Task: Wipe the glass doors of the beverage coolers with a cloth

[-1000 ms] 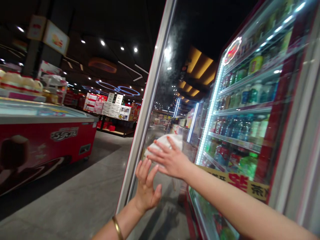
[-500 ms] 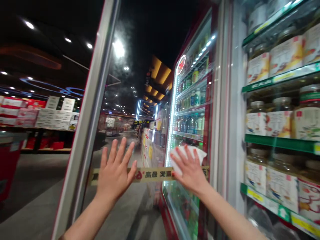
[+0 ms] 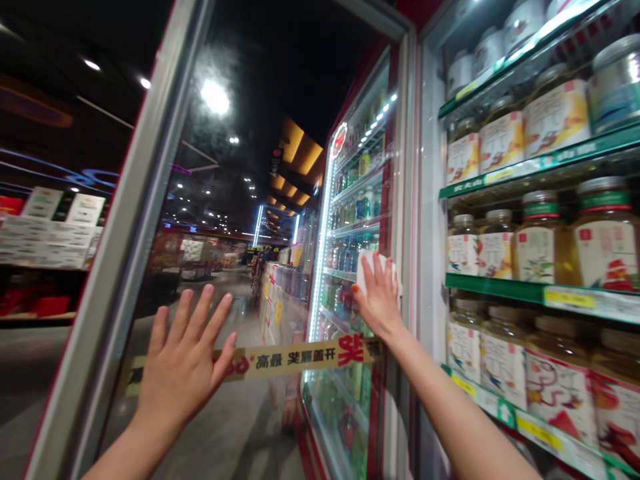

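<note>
An open glass fridge door (image 3: 260, 200) with a grey metal frame stands in front of me, a yellow strip sticker (image 3: 300, 357) running across it. My left hand (image 3: 183, 363) lies flat on the glass near the frame's left edge, fingers spread. My right hand (image 3: 379, 297) presses a white cloth (image 3: 370, 267) against the glass close to the door's right, hinge-side edge, fingers stretched over the cloth.
To the right, the open fridge's green-edged shelves (image 3: 540, 293) hold rows of labelled jars (image 3: 537, 243). Through the glass a lit drinks cooler (image 3: 350, 200) and a store aisle show. Stacked boxes (image 3: 45, 230) stand at far left.
The view swung right, bringing the jar shelves into sight. My right hand slid the cloth rightwards and up toward the hinge edge. My left hand stayed flat on the glass.
</note>
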`<state>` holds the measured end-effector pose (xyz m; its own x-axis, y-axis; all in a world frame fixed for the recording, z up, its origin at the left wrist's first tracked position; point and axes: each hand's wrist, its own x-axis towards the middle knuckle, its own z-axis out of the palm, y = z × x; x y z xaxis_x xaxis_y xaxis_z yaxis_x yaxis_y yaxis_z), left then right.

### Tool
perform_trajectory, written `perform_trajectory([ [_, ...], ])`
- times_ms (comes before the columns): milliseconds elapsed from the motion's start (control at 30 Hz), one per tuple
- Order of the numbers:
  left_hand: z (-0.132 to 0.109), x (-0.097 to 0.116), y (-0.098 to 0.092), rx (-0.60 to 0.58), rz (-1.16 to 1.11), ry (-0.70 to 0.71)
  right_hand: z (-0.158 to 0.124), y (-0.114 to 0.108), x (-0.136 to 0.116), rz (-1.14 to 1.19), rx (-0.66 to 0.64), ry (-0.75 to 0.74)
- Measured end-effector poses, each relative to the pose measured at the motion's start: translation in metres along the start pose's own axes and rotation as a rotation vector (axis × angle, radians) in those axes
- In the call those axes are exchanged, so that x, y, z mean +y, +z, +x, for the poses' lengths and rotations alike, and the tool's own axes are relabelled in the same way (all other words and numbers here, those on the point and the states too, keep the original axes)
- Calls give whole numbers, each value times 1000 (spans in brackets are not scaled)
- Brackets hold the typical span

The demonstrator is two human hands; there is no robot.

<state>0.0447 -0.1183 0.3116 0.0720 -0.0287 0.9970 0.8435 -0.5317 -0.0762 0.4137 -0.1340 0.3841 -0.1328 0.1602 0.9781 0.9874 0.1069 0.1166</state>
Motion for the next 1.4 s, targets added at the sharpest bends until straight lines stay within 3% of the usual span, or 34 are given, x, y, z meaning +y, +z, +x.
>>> perform_trajectory([
  [33, 0, 1, 0, 8, -1, -3, 9, 0, 1, 3, 35, 78],
  [100, 1, 2, 0, 24, -1, -8, 9, 2, -9, -6, 30, 44],
  [233, 1, 4, 1, 39, 0, -5, -40, 7, -30, -23, -158, -459],
  [267, 1, 4, 1, 39, 2, -5, -49, 6, -27, -31, -179, -514],
  [300, 1, 4, 1, 36, 5, -9, -52, 6, -21, -40, -173, -480],
  [367, 1, 3, 1, 21, 21, -9, -48, 5, -12, -48, -106, -217],
  [433, 0, 2, 1, 4, 40, -9, -41, 7, -16, -38, -13, 62],
  [467, 0, 2, 1, -2, 42, -11, -41, 10, -25, -31, 14, 109],
  [533, 0, 1, 0, 3, 27, -17, -52, 16, -49, -16, -5, -50],
  [633, 0, 0, 2, 24, 18, -9, -65, 20, -65, 10, -118, -510],
  [667, 0, 0, 2, 24, 23, -5, -59, 18, -61, 12, -132, -522],
  [700, 0, -1, 3, 19, 25, -4, -47, 15, -53, 13, -122, -416],
  [800, 0, -3, 4, -1, 23, -14, 12, 4, -28, 28, -20, 187],
  [867, -1, -5, 4, -2, 26, -13, 39, 3, -32, 32, 34, 372],
  [933, -2, -6, 4, 1, 25, -6, 38, 8, -54, 32, 17, 191],
  [1033, -2, -8, 4, 8, 24, 9, 11, 13, -80, 64, -141, -408],
  [1067, -2, -8, 4, 9, 26, 15, 9, 11, -80, 65, -185, -492],
  [1100, -2, -8, 4, 11, 31, 21, 13, 7, -74, 55, -202, -454],
  [1200, -1, -7, 6, 19, 50, 31, 57, -11, -46, -11, -103, 50],
  [1267, -1, -6, 6, 23, 58, 31, 85, -16, -43, -38, -28, 245],
  [1333, -1, -5, 6, 25, 58, 29, 87, -12, -62, -37, -40, 174],
  [1400, -1, -5, 5, 23, 56, 33, 67, -3, -88, 1, -139, -169],
])
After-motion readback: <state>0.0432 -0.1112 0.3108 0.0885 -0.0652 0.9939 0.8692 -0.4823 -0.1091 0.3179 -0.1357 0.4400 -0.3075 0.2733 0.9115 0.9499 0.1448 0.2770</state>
